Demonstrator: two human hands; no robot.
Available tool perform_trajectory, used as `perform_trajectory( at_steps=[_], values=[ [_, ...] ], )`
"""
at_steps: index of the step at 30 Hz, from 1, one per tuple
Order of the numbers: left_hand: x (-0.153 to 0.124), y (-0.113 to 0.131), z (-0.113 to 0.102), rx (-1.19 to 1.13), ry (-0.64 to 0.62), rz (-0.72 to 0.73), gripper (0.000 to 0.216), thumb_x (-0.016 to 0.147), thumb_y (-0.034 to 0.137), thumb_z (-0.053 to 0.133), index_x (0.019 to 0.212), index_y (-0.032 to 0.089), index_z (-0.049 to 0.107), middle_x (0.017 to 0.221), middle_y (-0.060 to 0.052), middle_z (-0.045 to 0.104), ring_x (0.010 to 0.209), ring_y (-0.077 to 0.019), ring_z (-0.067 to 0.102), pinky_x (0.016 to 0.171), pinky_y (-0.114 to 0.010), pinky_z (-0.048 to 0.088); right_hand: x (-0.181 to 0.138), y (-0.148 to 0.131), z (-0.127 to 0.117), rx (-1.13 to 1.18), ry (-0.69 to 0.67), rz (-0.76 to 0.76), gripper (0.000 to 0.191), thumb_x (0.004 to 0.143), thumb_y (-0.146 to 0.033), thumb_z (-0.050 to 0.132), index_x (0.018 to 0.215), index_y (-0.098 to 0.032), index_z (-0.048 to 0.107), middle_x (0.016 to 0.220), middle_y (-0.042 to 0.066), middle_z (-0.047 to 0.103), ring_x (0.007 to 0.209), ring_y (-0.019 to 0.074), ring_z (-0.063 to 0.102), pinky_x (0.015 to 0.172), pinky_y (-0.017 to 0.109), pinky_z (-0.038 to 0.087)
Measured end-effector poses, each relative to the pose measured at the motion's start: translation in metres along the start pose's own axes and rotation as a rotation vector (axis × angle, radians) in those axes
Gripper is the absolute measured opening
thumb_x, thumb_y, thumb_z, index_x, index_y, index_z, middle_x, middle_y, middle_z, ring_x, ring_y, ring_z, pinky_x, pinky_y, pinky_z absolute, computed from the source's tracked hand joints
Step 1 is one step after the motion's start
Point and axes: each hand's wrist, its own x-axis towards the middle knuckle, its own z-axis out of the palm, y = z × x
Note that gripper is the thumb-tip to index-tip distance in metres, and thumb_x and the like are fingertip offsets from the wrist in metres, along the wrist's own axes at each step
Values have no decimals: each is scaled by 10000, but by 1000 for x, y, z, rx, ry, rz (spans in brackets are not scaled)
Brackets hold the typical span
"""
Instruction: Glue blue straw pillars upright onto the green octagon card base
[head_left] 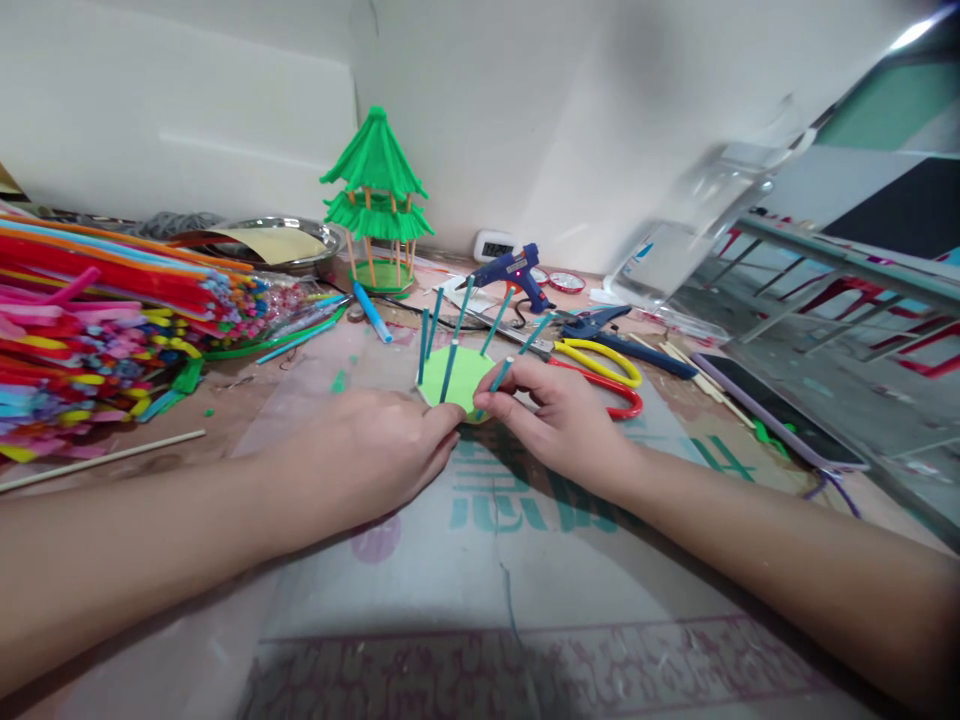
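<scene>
A light green hexagonal base (465, 372) lies on the table with several teal sticks (448, 370) standing up from its edge. My left hand (375, 445) rests beside the base, its fingers curled and pressing on the base's near edge. My right hand (559, 410) pinches one teal stick (501, 375) at the base's right corner, holding it tilted.
A finished green pagoda model (375, 195) stands at the back. A blue glue gun (514, 270), yellow and red-handled scissors (600, 365), a phone (772, 410), a pile of coloured pipe cleaners (97, 310), a metal bowl (270, 240) and a wooden stick (101, 460) surround the work.
</scene>
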Motion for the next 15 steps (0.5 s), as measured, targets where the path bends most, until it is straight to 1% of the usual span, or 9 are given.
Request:
perform_trajectory(
  at_steps=[3, 5, 6, 8, 9, 10, 12, 15],
  values=[
    [0, 0, 0, -8, 13, -1, 272, 1039, 255, 453, 1053, 173, 712, 743, -73, 749, 628, -250, 714, 560, -315, 468, -1, 0, 1, 29, 0, 8, 194, 984, -257, 599, 799, -202, 583, 727, -12, 621, 674, 129, 564, 628, 260, 425],
    [0, -1, 0, -16, 35, 5, 284, 1041, 259, 453, 1052, 165, 721, 722, -73, 738, 610, -234, 700, 553, -303, 459, -2, 0, 1, 92, 43, 4, 121, 983, -313, 629, 926, -212, 597, 754, -21, 612, 678, 130, 569, 630, 264, 447],
    [0, -1, 0, -16, 44, 8, 289, 1039, 260, 455, 1058, 159, 725, 709, -73, 732, 601, -228, 695, 545, -297, 452, -3, 1, 1, 131, 79, -6, 155, 980, -352, 649, 1041, -220, 595, 769, -27, 606, 675, 132, 569, 631, 271, 459],
    [0, -1, 0, -7, 45, 6, 296, 1037, 268, 459, 1067, 155, 731, 686, -68, 724, 585, -221, 689, 529, -289, 431, -6, 3, 0, 176, 166, -47, 389, 974, -426, 670, 1287, -248, 521, 796, -35, 590, 671, 142, 564, 637, 293, 482],
    [0, -1, 0, 0, 36, 1, 301, 1037, 274, 457, 1060, 158, 733, 681, -67, 723, 580, -223, 689, 523, -289, 420, -8, 4, -1, 168, 203, -71, 470, 979, -451, 662, 1368, -267, 474, 807, -33, 583, 673, 150, 559, 643, 308, 489],
    [0, -1, -1, 5, 25, -6, 307, 1040, 280, 449, 1057, 165, 734, 686, -66, 728, 582, -227, 692, 522, -292, 414, -10, 4, -2, 140, 228, -93, 495, 990, -464, 642, 1409, -284, 450, 815, -27, 576, 678, 159, 553, 651, 325, 495],
    [0, -1, -1, 7, 10, -11, 325, 1050, 288, 426, 1077, 181, 731, 720, -67, 745, 600, -239, 702, 530, -302, 413, -12, 5, -5, 52, 237, -133, 425, 1018, -455, 590, 1401, -303, 486, 827, -10, 570, 699, 175, 551, 674, 354, 503],
    [0, -1, -1, -8, 5, -9, 339, 1055, 285, 404, 1115, 190, 725, 770, -70, 764, 630, -257, 710, 541, -318, 416, -14, 3, -7, -26, 205, -179, 288, 1042, -391, 550, 1314, -302, 579, 816, 1, 572, 723, 180, 558, 698, 363, 504]
  ],
)
